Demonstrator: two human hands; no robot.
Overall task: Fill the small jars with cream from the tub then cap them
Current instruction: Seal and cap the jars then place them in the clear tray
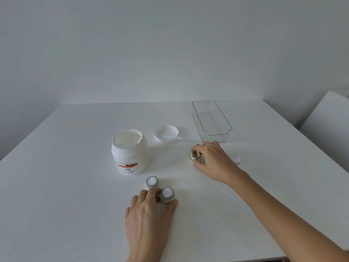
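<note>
left hand (149, 214) pinches near filled jar (167, 194) | right hand (211, 157) grips gold cap (195, 157) | tub (130, 151) open, far left

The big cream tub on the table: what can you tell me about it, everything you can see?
The cream tub is a round white plastic jar standing upright on the white table, left of its upturned lid. It is open, nearly full of white cream, with torn foil seal remnants around the rim. A label with an orange band reads "UREA CREAM 10". Neither hand touches it; two small filled jars sit in front of it.
</note>
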